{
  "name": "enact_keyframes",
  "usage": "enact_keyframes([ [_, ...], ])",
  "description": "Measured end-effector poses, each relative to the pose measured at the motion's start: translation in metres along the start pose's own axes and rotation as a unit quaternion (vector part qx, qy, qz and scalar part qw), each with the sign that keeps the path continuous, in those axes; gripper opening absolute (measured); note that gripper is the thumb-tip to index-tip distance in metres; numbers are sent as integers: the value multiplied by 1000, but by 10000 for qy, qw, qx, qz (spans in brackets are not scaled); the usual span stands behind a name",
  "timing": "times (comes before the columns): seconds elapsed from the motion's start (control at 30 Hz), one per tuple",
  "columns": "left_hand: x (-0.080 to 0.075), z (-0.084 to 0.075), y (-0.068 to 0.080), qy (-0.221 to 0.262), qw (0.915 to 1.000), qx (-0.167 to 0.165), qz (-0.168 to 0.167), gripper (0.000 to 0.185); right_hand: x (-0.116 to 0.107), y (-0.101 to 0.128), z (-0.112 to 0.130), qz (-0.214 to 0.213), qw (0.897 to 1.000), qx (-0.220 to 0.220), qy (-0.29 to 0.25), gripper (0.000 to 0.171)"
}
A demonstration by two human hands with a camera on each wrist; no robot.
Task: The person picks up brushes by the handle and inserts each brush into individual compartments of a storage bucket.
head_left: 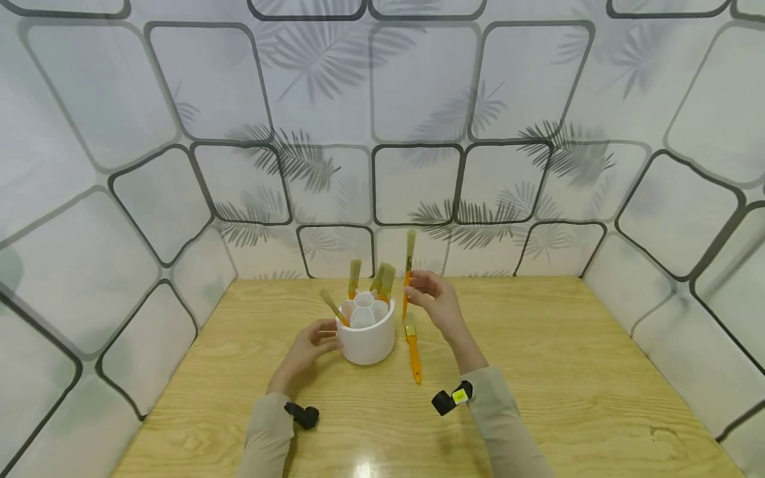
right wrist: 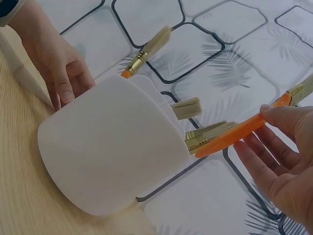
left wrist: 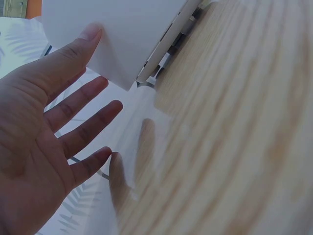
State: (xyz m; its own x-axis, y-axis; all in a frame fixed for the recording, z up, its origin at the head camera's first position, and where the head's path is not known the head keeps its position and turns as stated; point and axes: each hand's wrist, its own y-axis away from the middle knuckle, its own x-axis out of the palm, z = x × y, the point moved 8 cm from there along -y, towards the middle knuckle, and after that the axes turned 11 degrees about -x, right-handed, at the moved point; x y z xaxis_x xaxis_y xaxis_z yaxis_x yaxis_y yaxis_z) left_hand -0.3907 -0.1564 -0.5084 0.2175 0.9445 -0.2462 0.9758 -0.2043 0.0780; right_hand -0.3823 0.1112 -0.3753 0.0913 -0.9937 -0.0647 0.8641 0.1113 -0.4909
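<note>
A white round brush holder (head_left: 366, 346) stands on the table with several paintbrushes upright in it, and one paintbrush (head_left: 331, 304) leans out to the left. My left hand (head_left: 307, 348) is at the holder's left side; in the left wrist view its thumb (left wrist: 90, 33) lies against the white wall, the other fingers spread and relaxed. Right of the holder, my right hand (head_left: 437, 302) pinches an orange-handled paintbrush (right wrist: 239, 131) between thumb and fingers, bristles up. Below it, another orange paintbrush (head_left: 414, 358) lies on the table, bristles pointing away from me.
The light wood table (head_left: 568, 372) reaches back to a wall covering (head_left: 418, 186) with dark rounded outlines and leaf prints. Similar covering rises along the left and right sides. A small black camera sits on each wrist.
</note>
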Motion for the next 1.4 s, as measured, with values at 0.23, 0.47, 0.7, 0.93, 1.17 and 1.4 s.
enact_keyframes([
  [0.23, 0, 0, 0, -29, 10000, 36, -24, 50, 5, -4, 0, 29, 9995, -297, 136, 37],
  [0.47, 0, 0, 0, -82, 9999, 69, -15, 51, 11, -6, 2, -1, 9990, -419, 131, 35],
  [0.7, 0, -3, 0, -227, 9997, 71, -9, 51, 17, -7, 0, -82, 9990, -428, -15, 34],
  [0.93, 2, -26, 16, -246, 9994, 195, 128, 49, 24, -7, 3, -67, 9994, -350, 31, 34],
  [1.17, 0, -15, 8, -327, 9990, 311, 26, 49, 32, -2, 28, 44, 9982, -440, 408, 32],
  [1.4, 0, -3, 0, -336, 9992, 227, -23, 51, 36, -1, 20, 60, 9972, -392, 629, 30],
])
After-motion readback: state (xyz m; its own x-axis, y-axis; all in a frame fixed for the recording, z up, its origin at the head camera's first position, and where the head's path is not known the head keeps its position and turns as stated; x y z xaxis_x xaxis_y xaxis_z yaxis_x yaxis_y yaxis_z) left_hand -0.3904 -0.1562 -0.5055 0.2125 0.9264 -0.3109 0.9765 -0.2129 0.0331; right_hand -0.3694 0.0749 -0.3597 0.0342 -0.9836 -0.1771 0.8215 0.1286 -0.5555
